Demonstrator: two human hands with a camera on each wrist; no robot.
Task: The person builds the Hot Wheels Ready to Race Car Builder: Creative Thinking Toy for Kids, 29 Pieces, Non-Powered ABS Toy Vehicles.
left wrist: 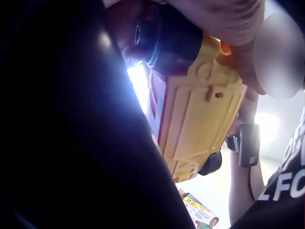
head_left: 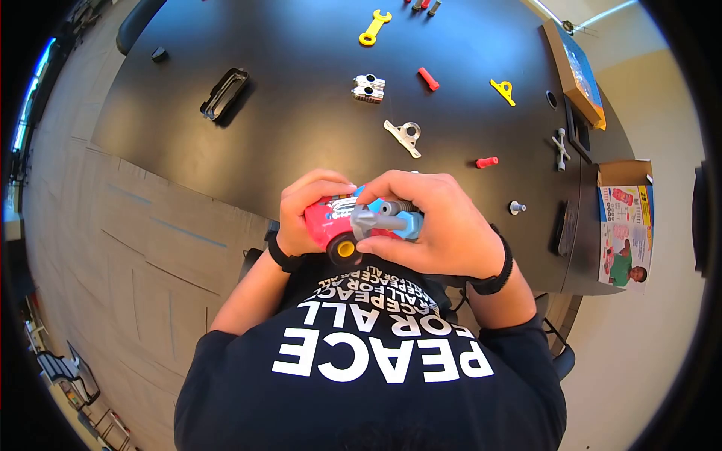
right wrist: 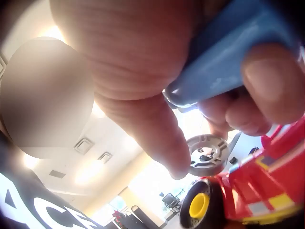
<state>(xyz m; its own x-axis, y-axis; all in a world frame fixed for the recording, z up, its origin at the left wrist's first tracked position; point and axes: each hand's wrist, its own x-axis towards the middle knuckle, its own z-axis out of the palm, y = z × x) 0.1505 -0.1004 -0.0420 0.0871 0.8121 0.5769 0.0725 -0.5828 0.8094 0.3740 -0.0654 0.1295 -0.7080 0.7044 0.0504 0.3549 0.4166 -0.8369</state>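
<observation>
At the near edge of the counter (head_left: 301, 139), before the person's shirt, the red car (head_left: 319, 216) is held up in both hands. It is gripped from the left by the curled fingers of the left hand (head_left: 295, 218), probably so that it is kept steady. By the fingers of the right hand (head_left: 457, 225) the blue tool (head_left: 411, 224) is gripped, its grey end brought close over the car near a wheel (head_left: 346, 249); whether they touch cannot be told. Loose parts, among them a silver engine (head_left: 368, 89) and a grey bracket (head_left: 404, 138), are spread beyond, apparently to be kept within reach. Far right, a shallow box (head_left: 557, 54) is tilted; nearer, a printed box (head_left: 626, 225) is stood at the right edge. The contents of neither can be made out.
</observation>
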